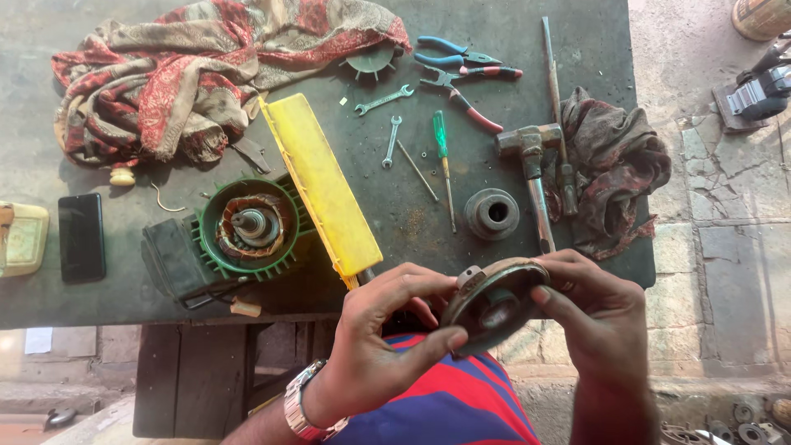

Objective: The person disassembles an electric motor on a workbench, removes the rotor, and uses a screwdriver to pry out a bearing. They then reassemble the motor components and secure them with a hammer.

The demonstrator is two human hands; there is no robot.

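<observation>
Both the left hand (387, 330) and right hand (597, 317) pinch the round motor end cover (494, 303) by its rim, just below the workbench (124, 305) edge, where a loosened pinch could drop it.

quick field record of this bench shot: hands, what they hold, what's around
left hand: grips round metal end cover, thumb on its lower edge
right hand: holds the cover's right rim
motor: green finned motor on dark table, windings and shaft exposed
tools: pliers, spanners, green screwdriver, hammer
cloths: red patterned cloth, dark rag
</observation>
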